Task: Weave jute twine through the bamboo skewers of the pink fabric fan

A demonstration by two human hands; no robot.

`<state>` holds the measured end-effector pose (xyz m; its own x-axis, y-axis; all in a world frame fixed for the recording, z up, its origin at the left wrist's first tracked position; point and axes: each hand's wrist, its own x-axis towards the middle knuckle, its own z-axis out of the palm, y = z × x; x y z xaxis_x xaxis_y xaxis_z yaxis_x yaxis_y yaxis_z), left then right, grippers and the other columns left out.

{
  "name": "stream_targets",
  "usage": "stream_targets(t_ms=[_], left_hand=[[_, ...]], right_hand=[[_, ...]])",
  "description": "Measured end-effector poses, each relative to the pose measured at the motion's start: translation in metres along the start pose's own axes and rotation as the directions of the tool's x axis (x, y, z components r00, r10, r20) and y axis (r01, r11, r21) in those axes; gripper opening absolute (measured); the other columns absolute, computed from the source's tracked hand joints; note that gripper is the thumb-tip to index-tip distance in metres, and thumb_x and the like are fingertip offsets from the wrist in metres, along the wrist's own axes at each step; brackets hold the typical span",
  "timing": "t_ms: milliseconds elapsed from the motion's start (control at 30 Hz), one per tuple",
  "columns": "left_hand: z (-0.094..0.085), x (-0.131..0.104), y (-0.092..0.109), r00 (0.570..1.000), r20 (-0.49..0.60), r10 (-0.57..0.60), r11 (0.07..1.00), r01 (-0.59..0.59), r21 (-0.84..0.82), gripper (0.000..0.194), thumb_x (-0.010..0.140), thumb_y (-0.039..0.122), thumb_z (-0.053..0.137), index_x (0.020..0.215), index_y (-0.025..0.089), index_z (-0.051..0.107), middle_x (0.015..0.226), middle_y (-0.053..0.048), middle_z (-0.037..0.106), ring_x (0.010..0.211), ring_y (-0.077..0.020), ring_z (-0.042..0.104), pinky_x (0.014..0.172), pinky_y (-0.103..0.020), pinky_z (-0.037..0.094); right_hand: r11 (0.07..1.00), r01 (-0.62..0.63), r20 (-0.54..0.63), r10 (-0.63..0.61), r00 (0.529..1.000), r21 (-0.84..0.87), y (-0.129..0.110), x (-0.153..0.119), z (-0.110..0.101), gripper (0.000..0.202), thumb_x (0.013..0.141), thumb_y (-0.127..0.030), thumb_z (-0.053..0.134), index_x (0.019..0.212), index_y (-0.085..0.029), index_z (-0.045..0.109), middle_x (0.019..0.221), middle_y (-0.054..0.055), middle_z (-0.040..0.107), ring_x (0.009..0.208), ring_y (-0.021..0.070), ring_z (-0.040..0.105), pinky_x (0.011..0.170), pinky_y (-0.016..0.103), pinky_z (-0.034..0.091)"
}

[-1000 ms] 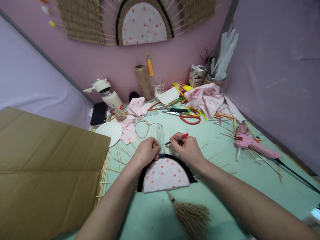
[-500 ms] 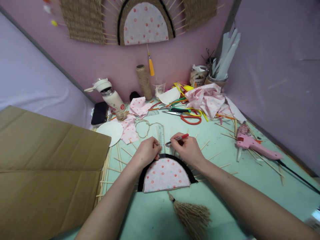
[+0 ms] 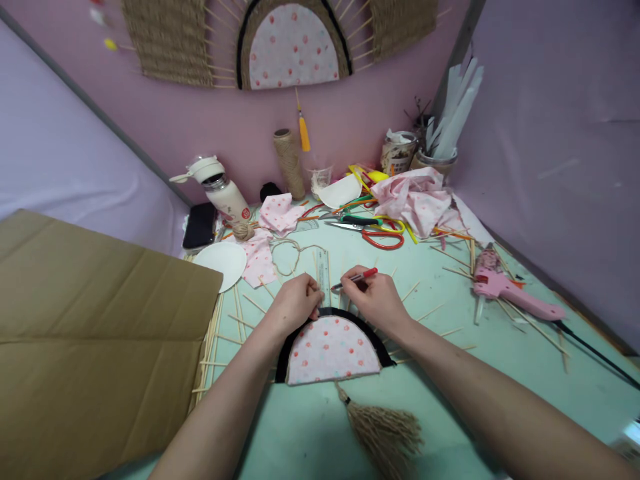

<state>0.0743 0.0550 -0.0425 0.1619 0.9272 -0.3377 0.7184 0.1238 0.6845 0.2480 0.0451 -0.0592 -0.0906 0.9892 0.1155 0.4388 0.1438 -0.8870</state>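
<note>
A half-round piece (image 3: 333, 350) of pink-dotted cloth with a black rim lies on the table, thin sticks fanning out from its curved edge. My left hand (image 3: 299, 300) pinches the lower left side of a clear ruler (image 3: 323, 270), which stands upright from the top of the rim alongside the sticks. In my right hand (image 3: 373, 293) is a red pen (image 3: 361, 277), its tip pointing left at a stick by the ruler's right edge. A twine tassel (image 3: 383, 427) hangs from the flat edge onto the table.
Cardboard (image 3: 100, 340) covers the left side. Scissors (image 3: 383, 239), cloth scraps (image 3: 410, 200), a twine spool (image 3: 289, 163) and a bottle (image 3: 225, 197) are at the back. A pink glue gun (image 3: 515, 290) lies among loose sticks at the right.
</note>
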Motion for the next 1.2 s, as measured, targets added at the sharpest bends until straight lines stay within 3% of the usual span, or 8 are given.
stream_targets(t_ms=[1200], left_hand=[[0.0016,0.0018,-0.0061,1.0,-0.004,0.02,1.0,-0.02,-0.006,0.008,0.077,0.028,0.05,0.079,0.02,0.05,0.052,0.004,0.06,0.047,-0.013,0.059,0.049,-0.023,0.041]], right_hand=[[0.998,0.007,-0.01,-0.007,1.0,-0.056,0.0005,0.0004,-0.0011,0.021,0.08,-0.025,0.046,0.069,-0.017,0.061,0.057,0.0,0.061,0.048,0.0111,0.051,0.049,0.022,0.035]])
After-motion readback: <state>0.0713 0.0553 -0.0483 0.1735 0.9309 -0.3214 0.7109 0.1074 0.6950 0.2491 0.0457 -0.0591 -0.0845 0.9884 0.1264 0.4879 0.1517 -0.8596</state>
